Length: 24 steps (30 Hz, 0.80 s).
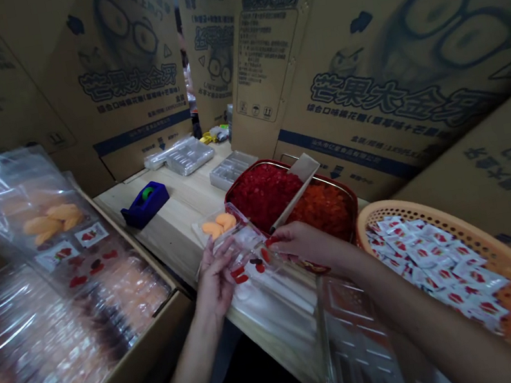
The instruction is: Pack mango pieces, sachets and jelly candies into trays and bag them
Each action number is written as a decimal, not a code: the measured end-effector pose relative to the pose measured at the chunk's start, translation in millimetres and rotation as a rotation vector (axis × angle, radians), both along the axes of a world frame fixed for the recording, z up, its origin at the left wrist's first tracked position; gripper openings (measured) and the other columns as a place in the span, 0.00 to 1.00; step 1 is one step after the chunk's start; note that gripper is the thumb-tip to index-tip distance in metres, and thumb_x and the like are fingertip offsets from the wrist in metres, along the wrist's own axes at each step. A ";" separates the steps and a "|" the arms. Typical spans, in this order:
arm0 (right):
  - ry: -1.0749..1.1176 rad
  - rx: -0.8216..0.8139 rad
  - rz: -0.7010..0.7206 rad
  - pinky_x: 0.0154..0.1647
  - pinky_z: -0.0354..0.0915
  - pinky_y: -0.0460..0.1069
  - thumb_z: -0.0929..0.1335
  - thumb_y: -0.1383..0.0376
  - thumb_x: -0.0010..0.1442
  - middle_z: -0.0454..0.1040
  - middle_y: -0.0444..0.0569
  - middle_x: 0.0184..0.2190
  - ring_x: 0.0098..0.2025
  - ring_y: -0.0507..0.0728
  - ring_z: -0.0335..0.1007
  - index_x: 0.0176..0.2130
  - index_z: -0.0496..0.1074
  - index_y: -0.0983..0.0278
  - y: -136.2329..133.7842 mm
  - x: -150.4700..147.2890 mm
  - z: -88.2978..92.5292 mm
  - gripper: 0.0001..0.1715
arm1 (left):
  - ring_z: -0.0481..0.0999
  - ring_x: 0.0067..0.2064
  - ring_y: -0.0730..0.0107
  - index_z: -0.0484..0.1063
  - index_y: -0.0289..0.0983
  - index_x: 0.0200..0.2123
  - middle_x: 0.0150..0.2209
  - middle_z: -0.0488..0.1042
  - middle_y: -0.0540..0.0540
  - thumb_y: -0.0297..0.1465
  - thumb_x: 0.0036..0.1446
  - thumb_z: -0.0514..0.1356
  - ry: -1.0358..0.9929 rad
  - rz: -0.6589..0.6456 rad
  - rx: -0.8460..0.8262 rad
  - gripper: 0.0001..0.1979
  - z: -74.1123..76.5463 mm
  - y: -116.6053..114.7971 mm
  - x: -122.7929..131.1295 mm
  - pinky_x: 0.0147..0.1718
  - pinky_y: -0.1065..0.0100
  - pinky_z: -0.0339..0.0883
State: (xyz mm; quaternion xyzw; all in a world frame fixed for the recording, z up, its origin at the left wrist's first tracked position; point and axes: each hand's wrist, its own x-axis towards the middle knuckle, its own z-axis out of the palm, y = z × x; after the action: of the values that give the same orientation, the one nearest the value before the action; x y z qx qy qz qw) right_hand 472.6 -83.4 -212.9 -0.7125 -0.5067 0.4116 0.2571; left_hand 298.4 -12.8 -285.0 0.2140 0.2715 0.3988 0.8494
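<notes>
A clear plastic tray (249, 238) rests on the table edge, its near side gripped by my left hand (214, 279). Orange, segment-shaped pieces (219, 225) fill its far compartment, and several small red pieces (239, 275) and a dark one lie in the near part. My right hand (299, 241) is over the tray's right side, thumb and fingers pinched on a small red piece (271, 241). Just behind that hand stands a red-rimmed container (354, 202) of dark red pieces (263, 191) and orange-red pieces (324, 206), split by a flat divider (301, 174).
To the right is an orange perforated basket (370, 215) of small white-and-red packets (430, 254). A carton (163, 328) of packed trays stands left. A blue tape dispenser (146, 204) and clear trays (188, 155) sit farther back. More clear trays (359, 344) lie in front. Large printed cartons (136, 94) wall the table.
</notes>
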 end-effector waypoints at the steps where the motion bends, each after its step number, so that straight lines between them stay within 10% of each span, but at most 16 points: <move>1: -0.013 0.006 0.010 0.19 0.50 0.43 0.63 0.64 0.50 0.63 0.39 0.16 0.18 0.47 0.55 0.23 0.68 0.66 -2.9 0.2 -0.3 0.09 | 0.75 0.42 0.62 0.58 0.44 0.49 0.47 0.72 0.44 0.17 0.44 0.59 0.003 -0.001 0.002 0.29 -0.4 -1.0 -1.5 0.42 0.56 0.69; 11: 0.002 0.125 -0.128 0.19 0.52 0.43 0.62 0.62 0.53 0.63 0.41 0.18 0.18 0.47 0.55 0.30 0.71 0.68 -14.8 -2.1 17.1 0.12 | 0.74 0.45 0.60 0.59 0.43 0.48 0.48 0.71 0.43 0.18 0.46 0.58 -0.004 -0.051 0.017 0.26 4.8 -17.1 -11.8 0.46 0.53 0.66; 18: -0.656 0.484 -0.488 0.34 0.58 0.47 0.64 0.65 0.54 0.72 0.46 0.30 0.32 0.53 0.66 0.45 0.67 0.65 -21.4 59.0 25.8 0.17 | 0.72 0.49 0.55 0.60 0.42 0.47 0.49 0.70 0.41 0.18 0.46 0.59 0.049 -0.124 0.043 0.24 13.5 -35.6 -19.0 0.46 0.54 0.67; 24: -0.763 -0.045 -0.632 0.37 0.60 0.49 0.62 0.65 0.55 0.72 0.56 0.39 0.39 0.58 0.68 0.41 0.69 0.67 -128.9 115.4 -12.4 0.14 | 0.70 0.50 0.53 0.61 0.41 0.47 0.51 0.69 0.40 0.18 0.47 0.58 0.112 -0.263 0.028 0.24 26.2 -57.3 -20.8 0.46 0.54 0.68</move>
State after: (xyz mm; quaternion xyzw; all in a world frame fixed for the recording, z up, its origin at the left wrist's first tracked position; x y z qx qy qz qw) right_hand 588.0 -212.4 -225.3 -0.9366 -0.3148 0.0341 0.1498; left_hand 277.7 -70.2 -258.8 0.2814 0.2825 0.2751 0.8749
